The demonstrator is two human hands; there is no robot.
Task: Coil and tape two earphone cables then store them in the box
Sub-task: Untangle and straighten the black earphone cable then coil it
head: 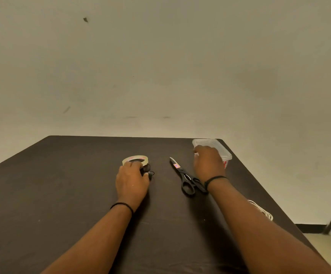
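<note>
On a dark brown table [62, 184], a person's left hand [131, 181] is curling its fingers round a small black coiled earphone cable [148, 171], just in front of a clear tape roll [135, 159]. The right hand [208, 163] is resting over the near edge of a clear plastic lidded box [218, 148]; its grip cannot be told. Black-handled scissors [186, 177] are lying between the hands. A white earphone cable [261, 210] is sitting near the table's right edge, where the right forearm could be brushing it off. The black coil may be springing loose if untaped.
</note>
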